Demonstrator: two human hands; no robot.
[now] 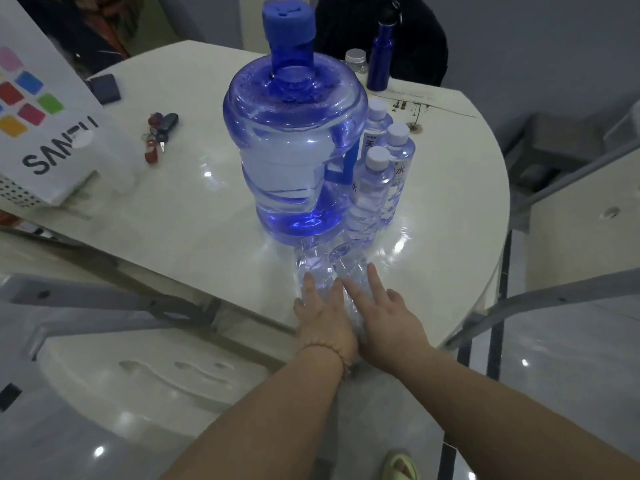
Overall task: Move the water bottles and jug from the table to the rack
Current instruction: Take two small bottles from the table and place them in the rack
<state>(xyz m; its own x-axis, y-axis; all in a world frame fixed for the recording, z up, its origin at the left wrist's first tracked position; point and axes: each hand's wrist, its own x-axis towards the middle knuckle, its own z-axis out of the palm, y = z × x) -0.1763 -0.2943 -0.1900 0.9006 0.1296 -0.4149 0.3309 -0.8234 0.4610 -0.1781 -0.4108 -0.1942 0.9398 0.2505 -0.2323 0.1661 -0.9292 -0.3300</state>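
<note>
— Hands first: how is each grip seen?

— Both are laid flat, fingers spread, nothing clasped. The left hand (323, 315) is rested on the near-left bottle (313, 268), and the right hand (384, 310) on the bottle beside it (349, 268). A bead bracelet (329, 351) is worn on the left wrist. Whether the palms are pressed down or only touching cannot be told, since the clear plastic is blurred under the fingers.

— Where are the task's things placed?

— All are found on the white surface (194, 216). The two bottles under the hands are lying on their sides near the front edge, side by side, pointed toward the jug (294, 147). The jug is stood upright mid-surface, blue-tinted, closed with a blue cap (288, 20), its handle turned to the right. Three capped bottles (372, 188) are stood upright just beside the jug's right side, touching one another.

— What else is seen on the surface?

— At the far edge a dark blue flask (380, 57) is stood, with a small silver-capped bottle (356, 62) just to its left. Keys (159, 133) are laid well left of the jug, and a dark pouch (104, 86) beyond them. A white bag (45, 116) printed with coloured squares is propped at the left edge.

— And below?

— A foot in a pale green slipper (400, 465) is seen on the glossy floor (571, 358).
</note>
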